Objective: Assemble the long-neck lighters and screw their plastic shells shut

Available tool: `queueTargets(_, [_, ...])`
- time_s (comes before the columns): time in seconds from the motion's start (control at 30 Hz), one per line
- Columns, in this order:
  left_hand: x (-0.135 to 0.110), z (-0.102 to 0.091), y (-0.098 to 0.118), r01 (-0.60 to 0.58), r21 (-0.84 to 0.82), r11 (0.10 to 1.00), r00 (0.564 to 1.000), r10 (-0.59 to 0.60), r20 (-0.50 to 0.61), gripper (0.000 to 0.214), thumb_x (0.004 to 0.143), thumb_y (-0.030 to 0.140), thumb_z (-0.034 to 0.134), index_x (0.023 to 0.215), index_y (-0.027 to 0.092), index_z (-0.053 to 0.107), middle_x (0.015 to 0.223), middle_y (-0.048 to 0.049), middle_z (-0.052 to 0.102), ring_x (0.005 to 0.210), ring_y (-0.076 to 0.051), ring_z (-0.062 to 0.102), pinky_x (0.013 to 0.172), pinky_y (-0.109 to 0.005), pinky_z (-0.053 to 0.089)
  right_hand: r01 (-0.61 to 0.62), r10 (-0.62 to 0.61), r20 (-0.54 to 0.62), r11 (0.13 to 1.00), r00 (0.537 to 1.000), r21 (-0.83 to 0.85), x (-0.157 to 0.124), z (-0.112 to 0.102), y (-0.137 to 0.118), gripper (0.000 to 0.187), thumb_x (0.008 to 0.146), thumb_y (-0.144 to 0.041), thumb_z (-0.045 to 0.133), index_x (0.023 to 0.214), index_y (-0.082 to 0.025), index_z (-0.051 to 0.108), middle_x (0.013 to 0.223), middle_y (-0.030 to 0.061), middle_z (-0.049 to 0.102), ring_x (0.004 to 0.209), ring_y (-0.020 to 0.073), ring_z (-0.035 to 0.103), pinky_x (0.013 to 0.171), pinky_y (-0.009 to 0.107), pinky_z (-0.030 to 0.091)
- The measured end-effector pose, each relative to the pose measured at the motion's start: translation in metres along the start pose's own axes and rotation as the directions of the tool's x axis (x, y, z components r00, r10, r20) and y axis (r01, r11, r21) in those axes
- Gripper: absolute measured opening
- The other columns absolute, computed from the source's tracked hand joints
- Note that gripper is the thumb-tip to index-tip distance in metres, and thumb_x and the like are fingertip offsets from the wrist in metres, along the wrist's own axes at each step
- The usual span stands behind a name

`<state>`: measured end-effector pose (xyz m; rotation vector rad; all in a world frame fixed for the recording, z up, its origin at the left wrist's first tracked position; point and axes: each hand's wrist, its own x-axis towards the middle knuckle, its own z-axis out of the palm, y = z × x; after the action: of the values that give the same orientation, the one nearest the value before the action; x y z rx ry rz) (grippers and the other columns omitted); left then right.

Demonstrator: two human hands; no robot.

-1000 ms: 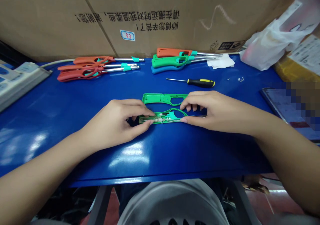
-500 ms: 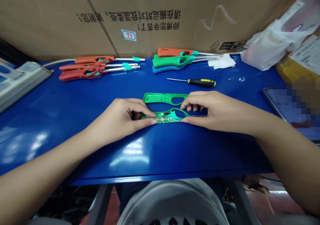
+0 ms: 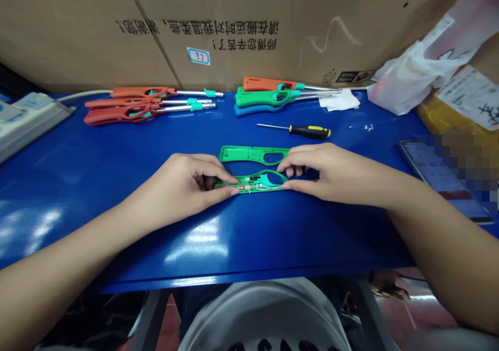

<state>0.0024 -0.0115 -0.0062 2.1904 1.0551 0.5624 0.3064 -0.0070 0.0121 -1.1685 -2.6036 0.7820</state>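
An opened green lighter body (image 3: pixel 255 182), with its inner tube and wires showing, lies on the blue table (image 3: pixel 117 184). My left hand (image 3: pixel 183 187) pinches its left end between thumb and fingers. My right hand (image 3: pixel 331 171) pinches its right end by the trigger loop. Just behind it lies the other green shell half (image 3: pixel 249 154), untouched.
Several red long-nosed lighters (image 3: pixel 128 106) lie at the back left; an orange, a green and a blue one (image 3: pixel 265 97) at the back centre. A black-and-yellow screwdriver (image 3: pixel 307 130), white paper (image 3: pixel 340 100), a white bag (image 3: pixel 413 75), a phone (image 3: pixel 440 177) and cardboard boxes (image 3: pixel 234 23) surround them.
Both hands keep their pinch on the lighter body with only slight finger shifts. The view has drifted a little, so everything sits slightly further left.
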Motion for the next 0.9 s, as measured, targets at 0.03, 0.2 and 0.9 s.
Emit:
queueTargets(0.03, [0.000,-0.001,0.001,0.000,0.019,1.000,1.000,0.000,0.009,0.014,0.090,0.037,0.079,0.099,0.029,0.085,0.092,-0.0008,0.078,0.067,-0.011,0.065,0.059,-0.022,0.049,0.004,-0.004,0.001,1.000,1.000,-0.001,0.000,0.000,0.000,0.027,0.096,-0.038,0.068,0.112,-0.018,0.074,0.109,0.0070,0.075,0.093,0.0193,0.067,0.079,0.032,0.052])
queueTargets(0.2, [-0.002,-0.005,0.008,-0.007,0.135,0.991,0.999,0.001,0.040,0.017,0.093,0.040,0.074,0.102,0.028,0.083,0.102,-0.0014,0.078,0.082,-0.014,0.071,0.066,-0.022,0.051,-0.022,0.022,0.004,0.999,1.000,0.042,0.000,-0.003,-0.003,0.024,0.096,-0.034,0.065,0.110,-0.017,0.075,0.108,0.0066,0.075,0.094,0.0189,0.068,0.080,0.031,0.052])
queueTargets(0.9, [0.013,-0.037,-0.013,0.228,-0.086,0.970,0.952,-0.204,0.227,0.022,0.080,0.042,0.082,0.096,0.027,0.085,0.086,-0.0035,0.080,0.068,-0.015,0.069,0.057,-0.020,0.053,-0.045,0.047,-0.027,0.998,0.999,0.051,-0.001,0.002,-0.001,0.021,0.092,-0.034,0.065,0.103,-0.021,0.076,0.098,0.0054,0.076,0.082,0.0185,0.067,0.070,0.030,0.050])
